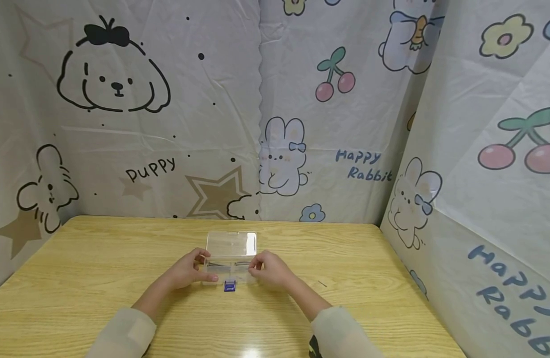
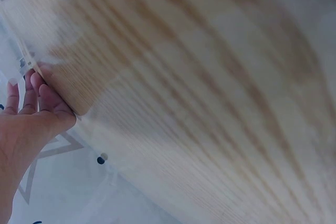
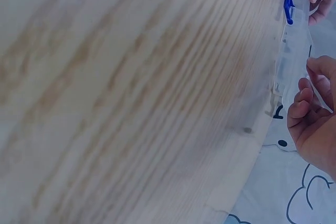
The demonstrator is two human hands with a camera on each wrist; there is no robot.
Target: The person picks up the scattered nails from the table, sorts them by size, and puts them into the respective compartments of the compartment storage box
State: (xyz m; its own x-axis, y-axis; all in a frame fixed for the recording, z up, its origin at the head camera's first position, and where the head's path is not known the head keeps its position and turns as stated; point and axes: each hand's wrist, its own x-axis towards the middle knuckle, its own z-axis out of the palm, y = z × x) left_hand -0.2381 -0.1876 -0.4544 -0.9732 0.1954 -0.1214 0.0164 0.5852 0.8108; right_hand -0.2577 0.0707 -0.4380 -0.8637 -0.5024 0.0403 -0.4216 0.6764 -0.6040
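Note:
A clear plastic box (image 1: 230,273) with a blue latch (image 1: 229,286) on its front lies on the table, its transparent lid (image 1: 230,244) raised at the back. Thin dark metal nails (image 1: 218,264) lie in its left and right compartments. My left hand (image 1: 185,270) grips the box's left end, thumb at the front and fingers behind. Over the right compartment, my right hand (image 1: 272,270) pinches a thin dark nail (image 3: 310,51) between thumb and fingertip; most of it is hidden. The left wrist view shows my left fingers (image 2: 43,95) curled at the table's edge line.
One more thin nail (image 1: 322,284) lies on the wooden table (image 1: 373,308) to the right of my right hand. A printed cloth (image 1: 203,149) hangs behind the table and along its sides.

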